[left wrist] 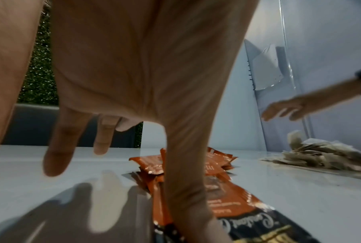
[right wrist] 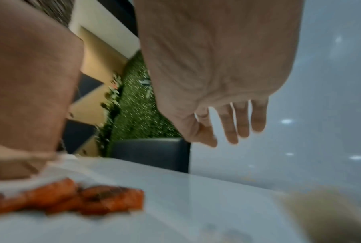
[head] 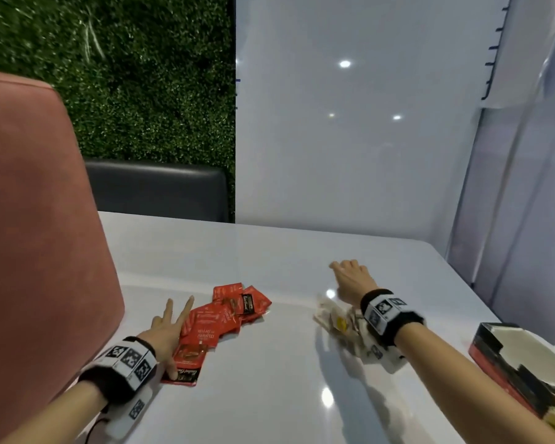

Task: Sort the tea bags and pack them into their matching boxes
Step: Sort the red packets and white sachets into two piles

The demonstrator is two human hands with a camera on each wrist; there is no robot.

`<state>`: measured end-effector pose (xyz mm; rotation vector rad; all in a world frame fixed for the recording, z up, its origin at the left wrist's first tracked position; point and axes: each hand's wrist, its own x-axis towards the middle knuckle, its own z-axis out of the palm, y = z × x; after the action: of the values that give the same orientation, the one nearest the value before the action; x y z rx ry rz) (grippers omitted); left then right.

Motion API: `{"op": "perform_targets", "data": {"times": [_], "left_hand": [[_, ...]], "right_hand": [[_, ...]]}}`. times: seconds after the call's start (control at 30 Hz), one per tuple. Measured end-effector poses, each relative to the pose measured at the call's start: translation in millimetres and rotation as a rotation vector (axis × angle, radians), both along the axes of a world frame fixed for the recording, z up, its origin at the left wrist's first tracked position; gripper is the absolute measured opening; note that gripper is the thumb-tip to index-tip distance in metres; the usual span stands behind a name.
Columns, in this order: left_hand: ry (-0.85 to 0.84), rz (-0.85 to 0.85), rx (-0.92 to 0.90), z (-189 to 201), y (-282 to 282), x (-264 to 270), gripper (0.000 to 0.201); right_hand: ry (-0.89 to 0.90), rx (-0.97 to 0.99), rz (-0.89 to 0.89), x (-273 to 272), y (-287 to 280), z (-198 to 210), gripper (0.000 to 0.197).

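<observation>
Left hand (head: 164, 331) is spread flat, thumb pressed on red tea sachets (head: 225, 315). Beyond these, pale tea bags (head: 337, 322) are piled under the raised, relaxed right hand (head: 353, 278), nothing held.

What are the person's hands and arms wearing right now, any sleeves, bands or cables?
Both forearms are bare, with no sleeves. The left hand and right hand wear no gloves. Each wrist carries a black band wrapped in a white strip printed with square black-and-white markers. A white block hangs under each band, also marked. A thin dark cable trails from the left one.
</observation>
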<state>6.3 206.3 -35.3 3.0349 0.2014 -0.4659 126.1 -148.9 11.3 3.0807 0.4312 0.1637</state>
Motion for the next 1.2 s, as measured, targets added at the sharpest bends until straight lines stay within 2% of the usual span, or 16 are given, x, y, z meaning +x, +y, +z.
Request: {"op": "perform_targets", "data": {"times": [0.1,0.2,0.3,0.4,0.47,0.63,0.73,0.93,1.07,1.2], "left_hand": [[0.012,-0.022,0.010,3,-3,11,0.145],[0.034,-0.041,-0.003,8,-7,22,0.141],[0.084,-0.058,-0.052,9,-10,34,0.136],[0.139,-0.094,-0.066,4,-9,44,0.137],[0.146,-0.097,-0.054,-1,-10,51,0.135],[0.138,-0.136,-0.013,-5,-11,59,0.117],[0.114,-0.157,-0.054,-4,-12,51,0.110],[0.105,-0.230,-0.052,-11,-30,5,0.096],[0.101,-0.311,-0.066,-24,-47,-41,0.097],[0.135,-0.399,-0.103,-28,-64,-81,0.102]], "right_hand": [[0.204,0.148,0.149,9,64,8,0.054],[0.416,0.146,0.214,17,127,-8,0.066],[0.470,0.017,0.309,23,170,-27,0.091],[0.483,-0.061,0.435,34,193,-31,0.100],[0.494,-0.138,0.458,41,202,-29,0.106],[0.666,-0.121,0.448,40,205,-27,0.091],[0.664,-0.121,0.439,26,198,-26,0.086],[0.620,-0.161,0.449,-33,176,-26,0.089],[0.614,-0.190,0.439,-88,150,-32,0.091],[0.602,-0.122,0.438,-141,120,-43,0.089]]}}
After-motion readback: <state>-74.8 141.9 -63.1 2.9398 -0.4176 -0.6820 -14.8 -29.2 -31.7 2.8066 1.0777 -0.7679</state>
